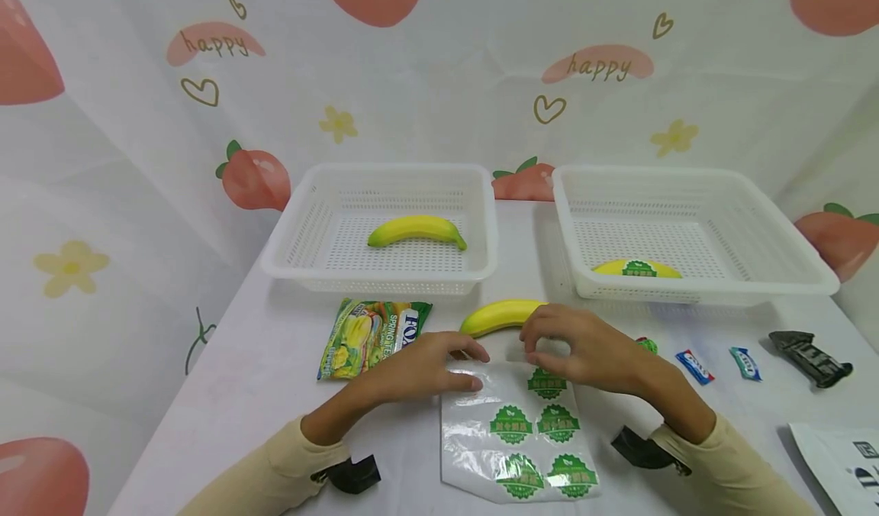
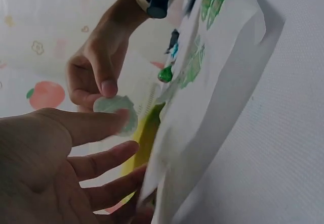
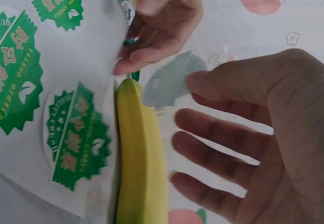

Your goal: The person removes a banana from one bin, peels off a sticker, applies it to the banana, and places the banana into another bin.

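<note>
My right hand (image 1: 584, 348) pinches a round peeled sticker (image 3: 169, 82) between thumb and index finger, its pale back showing in the right wrist view. The other right fingers spread apart below it. My left hand (image 1: 429, 367) is over the upper left of the sticker sheet (image 1: 470, 443), fingers relaxed and apart, holding nothing. In the left wrist view its thumb overlaps the sticker. Several green badge stickers (image 1: 511, 424) are on the sheet. Just beyond the sheet lies a yellow banana (image 1: 497, 317), partly covered by my right hand in the head view.
At the back left a white basket (image 1: 309, 272) contains a banana (image 1: 416, 230); the right basket (image 1: 755, 287) has a stickered banana (image 1: 666, 270). A candy bag (image 1: 350, 337) lies left. To the right are small candies (image 1: 695, 366), a black wrapper (image 1: 810, 357) and a white packet (image 1: 834, 455).
</note>
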`<state>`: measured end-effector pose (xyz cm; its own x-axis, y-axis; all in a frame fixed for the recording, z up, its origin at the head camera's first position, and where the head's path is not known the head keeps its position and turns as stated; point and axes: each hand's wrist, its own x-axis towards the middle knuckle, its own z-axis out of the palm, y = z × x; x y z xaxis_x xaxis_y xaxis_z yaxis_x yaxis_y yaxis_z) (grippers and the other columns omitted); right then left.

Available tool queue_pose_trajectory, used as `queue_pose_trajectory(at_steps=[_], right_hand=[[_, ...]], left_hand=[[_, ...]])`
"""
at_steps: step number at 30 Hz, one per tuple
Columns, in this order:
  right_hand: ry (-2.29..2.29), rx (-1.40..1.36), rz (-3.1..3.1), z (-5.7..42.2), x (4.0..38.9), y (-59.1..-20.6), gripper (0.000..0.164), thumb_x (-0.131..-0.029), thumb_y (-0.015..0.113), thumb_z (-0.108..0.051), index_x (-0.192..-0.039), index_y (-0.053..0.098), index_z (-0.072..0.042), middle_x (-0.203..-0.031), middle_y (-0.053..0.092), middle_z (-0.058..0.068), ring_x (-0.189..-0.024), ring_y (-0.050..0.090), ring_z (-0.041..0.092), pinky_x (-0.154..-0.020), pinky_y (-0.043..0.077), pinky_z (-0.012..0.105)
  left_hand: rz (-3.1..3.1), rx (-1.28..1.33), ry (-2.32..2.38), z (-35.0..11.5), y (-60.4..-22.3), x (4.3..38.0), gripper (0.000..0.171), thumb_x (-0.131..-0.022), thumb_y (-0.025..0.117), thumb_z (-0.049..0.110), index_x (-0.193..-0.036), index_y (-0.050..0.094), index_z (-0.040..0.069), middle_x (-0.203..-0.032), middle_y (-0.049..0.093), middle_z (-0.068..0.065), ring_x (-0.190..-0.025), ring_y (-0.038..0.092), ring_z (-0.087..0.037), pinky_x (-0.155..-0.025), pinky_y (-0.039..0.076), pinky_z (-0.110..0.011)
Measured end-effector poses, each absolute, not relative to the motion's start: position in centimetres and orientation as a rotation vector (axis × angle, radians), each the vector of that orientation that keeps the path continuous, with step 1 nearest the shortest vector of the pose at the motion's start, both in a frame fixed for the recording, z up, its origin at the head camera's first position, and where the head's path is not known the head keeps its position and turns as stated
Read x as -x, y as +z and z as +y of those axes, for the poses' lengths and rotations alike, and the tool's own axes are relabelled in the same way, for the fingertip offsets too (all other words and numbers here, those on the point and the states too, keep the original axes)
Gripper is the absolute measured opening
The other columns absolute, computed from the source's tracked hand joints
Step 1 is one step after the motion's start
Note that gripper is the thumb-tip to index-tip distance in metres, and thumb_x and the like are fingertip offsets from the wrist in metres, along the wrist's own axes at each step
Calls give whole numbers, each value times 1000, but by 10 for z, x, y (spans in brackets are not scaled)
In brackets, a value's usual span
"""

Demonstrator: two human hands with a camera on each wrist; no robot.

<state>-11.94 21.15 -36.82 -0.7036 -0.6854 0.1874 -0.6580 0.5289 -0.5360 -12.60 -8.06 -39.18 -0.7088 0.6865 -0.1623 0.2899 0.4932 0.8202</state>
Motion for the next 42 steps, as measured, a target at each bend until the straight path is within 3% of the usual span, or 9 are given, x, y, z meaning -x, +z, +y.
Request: queue_pose_trajectory(at_steps=[4,8,16,21,24,28,36,39,42], right_hand=[[-905,1291,2810,210,117,-368,18,-91,82,-9,-98,75,-24,-107,67,-17,-102,62,4,-90,58,33],[-886,1374,2829,205,113,-369,20,-87,87,-9,-94,76,-24,-103,66,-18,-97,61,4,-85,57,29],[-800,1336,2781,198,109,-366,15,-88,88,-15,-95,79,-25,-97,65,-13,-88,60,8,-78,55,25],[-859,1103,2840,200,112,-362,19,-95,81,-23,-113,74,-19,-93,62,-16,-84,57,3,-72,53,25],[-927,928,2878,202,117,-363,23,-99,77,-23,-119,71,-13,-88,60,-15,-79,54,3,-67,50,24],[-1027,838,2891,205,125,-369,10,-100,75,-18,-109,73,-12,-88,63,-11,-79,55,6,-68,49,25],[-1148,666,2918,214,139,-381,6,-99,76,-12,-100,75,-6,-90,72,-3,-80,61,11,-70,50,26],[-1160,588,2919,215,142,-383,7,-99,76,-13,-101,76,-6,-92,72,0,-81,60,15,-70,50,25],[-1180,553,2901,215,144,-385,9,-99,76,-14,-102,77,-5,-94,73,1,-82,59,16,-70,50,25]], left_hand=[[2306,-787,1156,-78,-387,122,36,-106,62,47,-122,76,17,-118,73,8,-115,64,-10,-102,52,-36],[2281,-701,1257,-75,-384,119,45,-110,53,50,-114,79,14,-105,75,6,-100,67,-10,-89,54,-34],[2267,-609,1343,-67,-387,119,23,-104,65,33,-106,78,14,-93,75,7,-81,70,-11,-74,53,-29],[2323,-662,1378,-62,-386,125,16,-103,68,27,-103,77,14,-93,75,6,-78,69,-13,-70,52,-27],[2398,-705,1378,-56,-386,129,14,-104,69,26,-104,77,15,-98,76,6,-80,68,-12,-73,54,-27],[2497,-766,1367,-45,-387,135,13,-104,70,24,-107,77,13,-103,75,4,-89,67,-9,-81,55,-27],[2722,-903,1230,-25,-396,146,35,-101,74,23,-132,71,7,-134,68,-7,-125,58,-27,-105,46,-46],[2792,-977,1142,-20,-400,151,42,-101,75,24,-138,67,6,-141,67,-9,-133,56,-31,-107,45,-52],[2804,-1000,1117,-19,-404,154,46,-100,76,24,-139,66,4,-139,69,-11,-127,61,-30,-103,48,-50]])
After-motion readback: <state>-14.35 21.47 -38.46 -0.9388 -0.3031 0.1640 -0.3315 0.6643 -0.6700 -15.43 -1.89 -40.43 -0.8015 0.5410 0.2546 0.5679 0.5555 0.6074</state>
